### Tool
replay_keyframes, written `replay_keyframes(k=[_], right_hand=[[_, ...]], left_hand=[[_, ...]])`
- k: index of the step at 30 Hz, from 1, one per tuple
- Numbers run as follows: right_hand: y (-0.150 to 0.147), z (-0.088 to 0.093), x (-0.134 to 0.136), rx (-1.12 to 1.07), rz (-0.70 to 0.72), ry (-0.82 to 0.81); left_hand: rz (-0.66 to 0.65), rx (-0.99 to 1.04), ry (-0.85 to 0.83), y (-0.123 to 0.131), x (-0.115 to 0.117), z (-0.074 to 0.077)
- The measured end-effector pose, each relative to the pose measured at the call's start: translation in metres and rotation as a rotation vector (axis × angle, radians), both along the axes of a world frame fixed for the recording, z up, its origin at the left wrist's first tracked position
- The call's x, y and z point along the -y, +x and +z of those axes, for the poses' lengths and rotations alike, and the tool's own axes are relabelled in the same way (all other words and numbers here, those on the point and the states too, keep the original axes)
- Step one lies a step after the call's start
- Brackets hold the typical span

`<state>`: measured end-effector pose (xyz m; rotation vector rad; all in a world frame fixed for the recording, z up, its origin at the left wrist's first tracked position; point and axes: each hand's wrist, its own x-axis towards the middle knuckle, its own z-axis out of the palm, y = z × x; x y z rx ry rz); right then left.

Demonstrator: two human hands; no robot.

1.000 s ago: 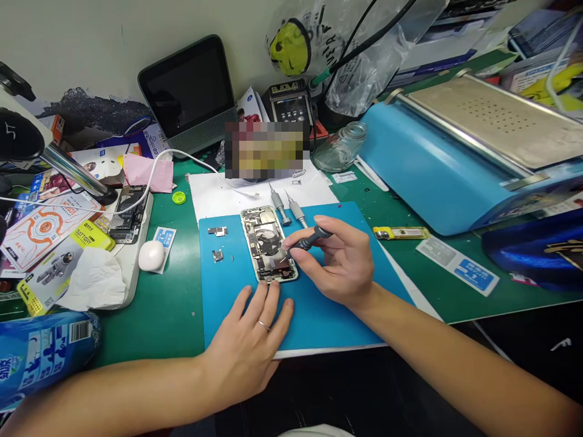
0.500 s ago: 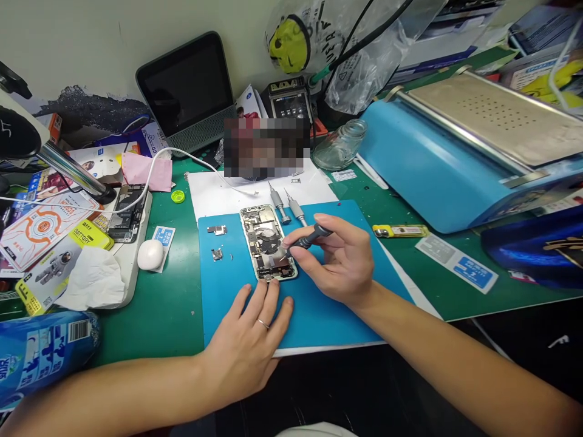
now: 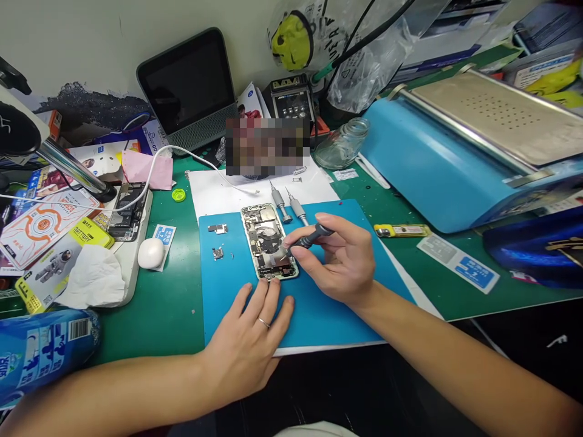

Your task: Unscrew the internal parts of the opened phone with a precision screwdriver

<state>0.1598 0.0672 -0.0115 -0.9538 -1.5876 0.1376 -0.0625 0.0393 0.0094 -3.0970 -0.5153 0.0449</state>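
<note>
An opened smartphone point(image 3: 264, 233) lies on the blue mat point(image 3: 319, 321), its inner parts exposed. My right hand point(image 3: 344, 261) grips a dark screwdriver point(image 3: 308, 238) between thumb and fingers, slanted down over the lower part of the phone; whether its tip touches a screw is too small to tell. My left hand point(image 3: 255, 334) rests open on the mat, fingers spread, with its fingertips against the phone's lower edge. Two grey screwdrivers point(image 3: 281, 205) lie just beyond the phone. Small metal phone parts point(image 3: 218, 229) sit on the mat to its left.
A large blue machine point(image 3: 437, 164) with a metal top takes up the right side. A yellow utility knife point(image 3: 401, 230) and a glass jar point(image 3: 344, 142) lie near it. On the left are a white earbud case point(image 3: 150, 253), a crumpled tissue point(image 3: 93, 278) and a blue packet point(image 3: 45, 355).
The whole view has shifted very slightly. Both hands, the screwdriver and the phone keep practically the same places relative to each other.
</note>
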Motion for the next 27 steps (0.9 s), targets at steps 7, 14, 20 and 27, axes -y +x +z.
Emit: replay_keyframes(k=[7,14,20,27], right_hand=[[0.0004,-0.0005,0.0005,-0.002,0.005,-0.003],[-0.0002,0.0005,0.0007,0.012,-0.008,-0.009],[-0.0001,-0.0013,0.0006,-0.001,0.000,0.002],[0.0008,-0.0022,0.0004,0.015,-0.013,0.000]], left_hand=[[-0.006,-0.003,0.000,-0.0003,-0.0010,0.0006],[-0.005,-0.004,-0.007,-0.0004,-0.0008,-0.0005],[-0.001,0.007,-0.003,0.0002,-0.0001,0.0005],[-0.005,0.000,-0.002,0.0003,-0.0003,-0.0007]])
